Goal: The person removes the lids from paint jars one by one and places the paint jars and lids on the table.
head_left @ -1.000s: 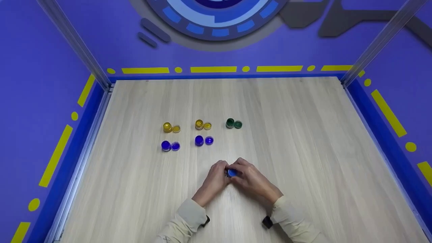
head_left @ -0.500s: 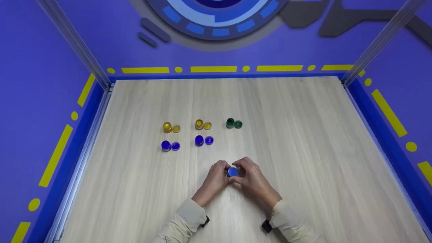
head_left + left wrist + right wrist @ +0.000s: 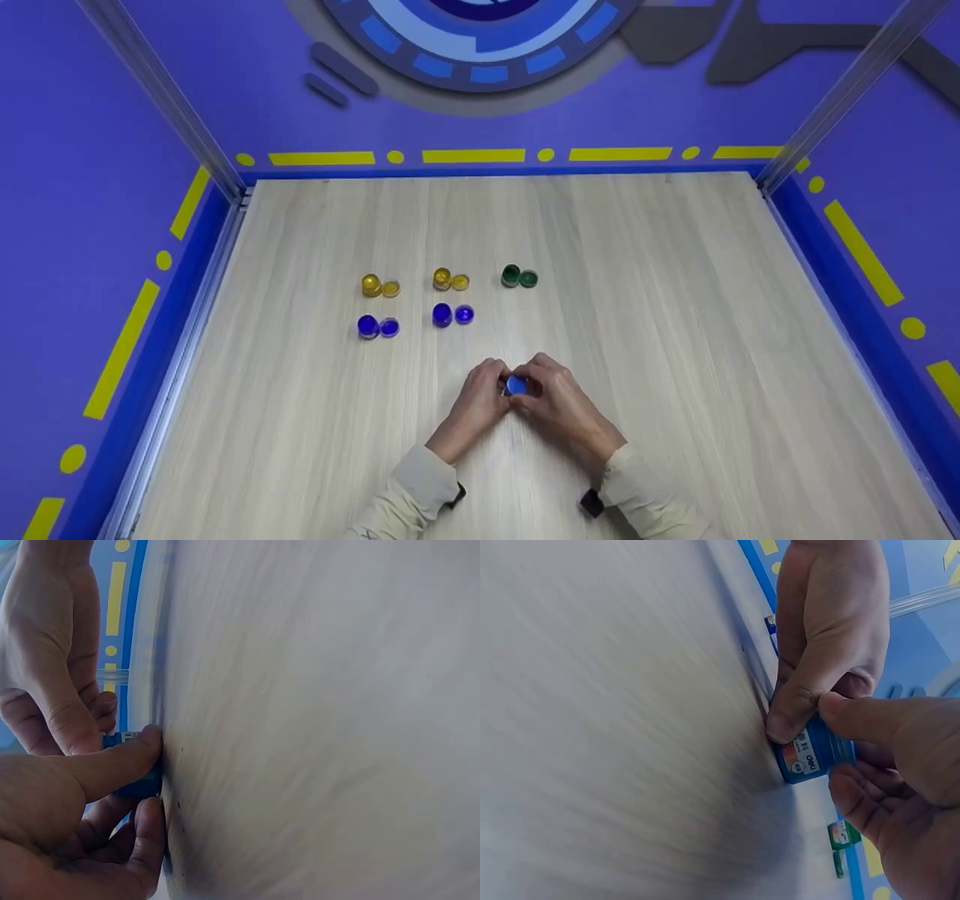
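A small blue paint jar [image 3: 516, 385] stands on the table between both hands, close to the person. My left hand [image 3: 477, 397] grips the jar's body from the left. Around its clear lid [image 3: 842, 752], my right hand [image 3: 559, 397] has its thumb and fingertips at the rim. The right wrist view shows a white label [image 3: 807, 755] on the jar, partly covered by the left thumb. In the left wrist view the fingers hide most of the jar.
Beyond the hands, several uncapped paint jars stand with their lids beside them: a yellow jar [image 3: 371, 285], another yellow jar [image 3: 442, 279], a green jar [image 3: 511, 275], a purple jar [image 3: 367, 326] and another purple jar [image 3: 442, 315]. Blue walls [image 3: 480, 127] border the wooden table [image 3: 675, 300].
The right fingers spread away from the lid half a second ago and have now closed in on its rim again. The left hand and the jar have stayed in place.
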The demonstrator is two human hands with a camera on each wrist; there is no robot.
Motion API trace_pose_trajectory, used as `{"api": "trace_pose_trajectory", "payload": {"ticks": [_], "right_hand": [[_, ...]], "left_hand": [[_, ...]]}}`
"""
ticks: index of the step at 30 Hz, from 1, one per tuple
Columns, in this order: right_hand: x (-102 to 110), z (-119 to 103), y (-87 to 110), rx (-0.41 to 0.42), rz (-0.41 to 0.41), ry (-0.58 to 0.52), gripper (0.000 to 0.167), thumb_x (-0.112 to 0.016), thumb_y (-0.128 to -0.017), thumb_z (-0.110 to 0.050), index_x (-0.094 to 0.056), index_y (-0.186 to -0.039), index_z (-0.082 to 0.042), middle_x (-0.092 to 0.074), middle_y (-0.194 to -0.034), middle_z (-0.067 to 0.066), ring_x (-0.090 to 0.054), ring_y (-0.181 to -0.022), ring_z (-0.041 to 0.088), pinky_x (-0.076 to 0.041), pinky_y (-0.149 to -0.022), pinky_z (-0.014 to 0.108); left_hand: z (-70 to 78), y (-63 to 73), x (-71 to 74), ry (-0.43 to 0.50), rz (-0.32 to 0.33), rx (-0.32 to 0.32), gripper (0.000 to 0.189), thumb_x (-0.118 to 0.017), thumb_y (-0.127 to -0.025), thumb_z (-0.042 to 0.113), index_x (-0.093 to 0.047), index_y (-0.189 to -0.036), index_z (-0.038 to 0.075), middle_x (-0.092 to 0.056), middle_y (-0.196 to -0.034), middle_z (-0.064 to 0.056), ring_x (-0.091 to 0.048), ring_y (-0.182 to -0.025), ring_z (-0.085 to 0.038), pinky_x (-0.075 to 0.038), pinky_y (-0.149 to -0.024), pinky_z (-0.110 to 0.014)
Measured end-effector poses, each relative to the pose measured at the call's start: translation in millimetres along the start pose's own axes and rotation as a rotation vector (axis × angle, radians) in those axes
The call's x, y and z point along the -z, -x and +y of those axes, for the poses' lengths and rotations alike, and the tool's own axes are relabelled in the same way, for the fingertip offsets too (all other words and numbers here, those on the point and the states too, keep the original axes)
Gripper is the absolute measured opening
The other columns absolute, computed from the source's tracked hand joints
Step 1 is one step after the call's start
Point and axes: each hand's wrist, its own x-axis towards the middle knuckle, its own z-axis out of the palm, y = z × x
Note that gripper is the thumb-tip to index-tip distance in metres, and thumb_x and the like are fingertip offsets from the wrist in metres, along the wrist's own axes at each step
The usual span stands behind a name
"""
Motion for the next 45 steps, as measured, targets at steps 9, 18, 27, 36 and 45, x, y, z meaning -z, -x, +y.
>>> {"api": "trace_pose_trajectory", "payload": {"ticks": [9, 18, 27, 36, 45], "right_hand": [[5.6, 1.1, -0.6, 0.061, -0.073, -0.006, 0.033, -0.080, -0.085, 0.002, -0.072, -0.116, -0.004, -0.064, -0.113, 0.004, -0.064, -0.103, 0.017, -0.056, -0.089, 0.034], [11.3, 5.2, 4.0, 0.051, -0.030, -0.097, 0.037, -0.077, -0.082, 0.008, -0.067, -0.115, -0.005, -0.065, -0.110, 0.001, -0.064, -0.095, 0.016, -0.057, -0.082, 0.037], [20.4, 15.5, 16.9, 0.003, 0.056, -0.220, 0.040, -0.073, -0.080, 0.016, -0.061, -0.115, 0.002, -0.065, -0.107, 0.010, -0.064, -0.091, 0.028, -0.057, -0.078, 0.044], [35.3, 19.5, 25.7, -0.153, 0.168, -0.510, 0.041, -0.067, -0.083, 0.022, -0.057, -0.121, 0.012, -0.061, -0.118, 0.026, -0.064, -0.102, 0.022, -0.054, -0.089, 0.026], [51.9, 19.6, 25.5, -0.183, 0.275, -0.566, 0.042, -0.068, -0.083, 0.023, -0.060, -0.123, 0.015, -0.063, -0.120, 0.029, -0.066, -0.105, 0.018, -0.054, -0.091, 0.024]], "left_hand": [[1.2, -0.6, 0.5, -0.007, -0.003, -0.002, 0.030, -0.084, -0.071, -0.004, -0.058, -0.084, 0.005, -0.048, -0.077, 0.002, -0.041, -0.073, -0.011, -0.039, -0.071, -0.030], [0.8, 3.6, -3.1, 0.008, 0.018, -0.010, 0.031, -0.087, -0.075, 0.001, -0.061, -0.090, 0.004, -0.057, -0.084, -0.006, -0.049, -0.078, -0.015, -0.044, -0.075, -0.033], [3.7, 6.6, -3.2, 0.005, -0.038, 0.080, 0.029, -0.084, -0.080, -0.001, -0.062, -0.099, 0.003, -0.056, -0.092, -0.004, -0.052, -0.088, -0.021, -0.047, -0.081, -0.035], [5.9, 4.7, -2.0, 0.052, -0.058, 0.123, 0.032, -0.083, -0.078, -0.003, -0.062, -0.103, 0.001, -0.056, -0.096, -0.004, -0.054, -0.092, -0.022, -0.048, -0.082, -0.035], [8.5, 6.3, 0.5, 0.075, -0.087, 0.141, 0.032, -0.081, -0.079, -0.001, -0.062, -0.105, 0.001, -0.056, -0.099, -0.005, -0.054, -0.096, -0.024, -0.047, -0.085, -0.036]]}}
